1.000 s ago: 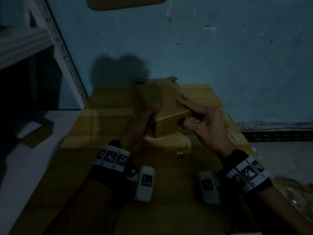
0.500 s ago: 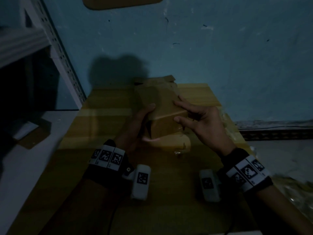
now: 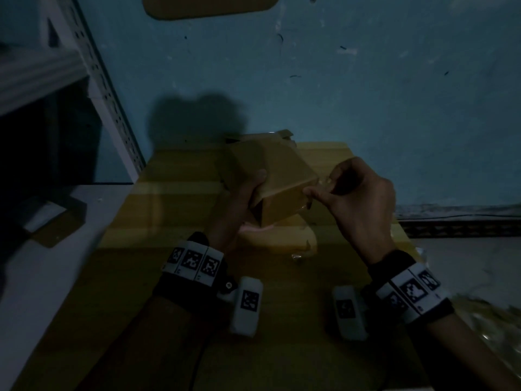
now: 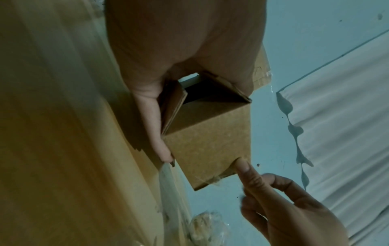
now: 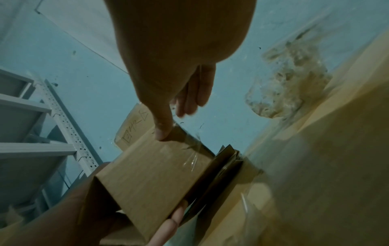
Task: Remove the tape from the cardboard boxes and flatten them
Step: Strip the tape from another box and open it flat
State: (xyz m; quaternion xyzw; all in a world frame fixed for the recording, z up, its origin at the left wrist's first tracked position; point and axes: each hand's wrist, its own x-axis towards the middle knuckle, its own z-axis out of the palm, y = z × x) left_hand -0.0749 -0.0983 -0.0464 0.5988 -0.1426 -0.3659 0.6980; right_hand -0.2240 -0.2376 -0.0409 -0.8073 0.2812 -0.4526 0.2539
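Observation:
A small brown cardboard box (image 3: 279, 176) is held tilted above the yellow table (image 3: 174, 221). My left hand (image 3: 253, 198) grips its left side, thumb on top and fingers under the open end. My right hand (image 3: 321, 183) is at the box's right corner, where thumb and forefinger pinch a strip of clear tape (image 3: 327, 180). In the left wrist view the box (image 4: 210, 141) shows an open flap end, with tape shreds (image 4: 212, 179) at its lower edge. In the right wrist view, clear tape (image 5: 191, 159) lies across the box (image 5: 147, 174) below my thumb.
A crumpled wad of removed tape (image 3: 303, 249) lies on the table just below the box. More cardboard (image 3: 284, 135) stands behind it against the blue wall. A perforated metal rack (image 3: 112, 108) and a white ledge (image 3: 42, 277) are to the left. The table's right edge is near my right wrist.
My right hand has slid off the box's top face to its right corner and now pinches tape there. The box has tipped a little in my left hand.

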